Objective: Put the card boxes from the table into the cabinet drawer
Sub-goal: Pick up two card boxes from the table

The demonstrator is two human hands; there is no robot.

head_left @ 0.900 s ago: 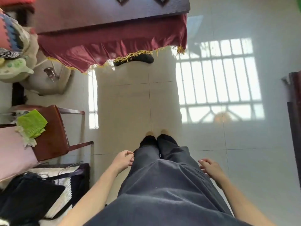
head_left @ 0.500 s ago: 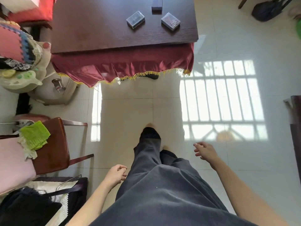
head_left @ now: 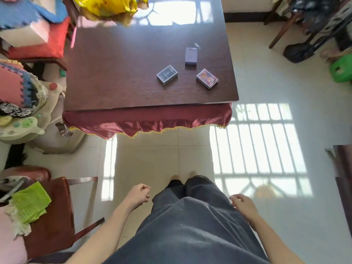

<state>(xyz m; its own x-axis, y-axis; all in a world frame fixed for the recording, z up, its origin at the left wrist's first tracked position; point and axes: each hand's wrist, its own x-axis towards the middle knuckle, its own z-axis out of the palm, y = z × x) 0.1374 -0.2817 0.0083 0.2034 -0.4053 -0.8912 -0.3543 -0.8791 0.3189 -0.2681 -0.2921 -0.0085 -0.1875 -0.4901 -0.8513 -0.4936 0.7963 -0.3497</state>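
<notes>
Three card boxes lie on the dark wooden table ahead of me: a clear-cased dark one, a pale purple one behind it, and a colourful one near the table's right edge. My left hand hangs by my left leg with its fingers loosely curled and nothing in it. My right hand hangs by my right leg, fingers relaxed and apart, empty. Both hands are far short of the table. No cabinet drawer is recognisable in view.
A red fringed cloth hangs below the tabletop. A brown chair with a green cloth stands at my left. Toys and foam mats pile up at the left. A dark cabinet edge shows at right; a green stool stands far right.
The view has tilted up and moved toward the table, so the three boxes now show fully. My legs have come together and both hands hang at my sides.
</notes>
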